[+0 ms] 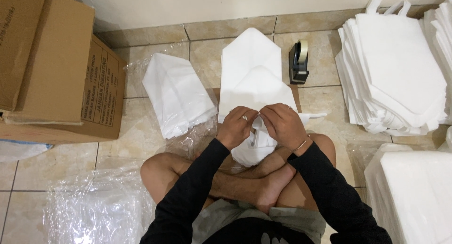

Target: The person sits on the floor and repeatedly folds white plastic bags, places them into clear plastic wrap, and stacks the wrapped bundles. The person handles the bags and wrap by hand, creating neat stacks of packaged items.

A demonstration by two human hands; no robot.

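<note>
Both hands, left hand (239, 124) and right hand (281, 124), pinched the near end of a half-folded white bag (252, 79) on the floor; a folded stack (176, 93) lay left, unfolded bags (393, 70) right.

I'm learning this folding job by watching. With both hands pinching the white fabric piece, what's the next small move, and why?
Probably press the fold flat: the left hand and right hand meet at the near end of the white folded fabric bag, which is bunched there over the crossed legs.
</note>
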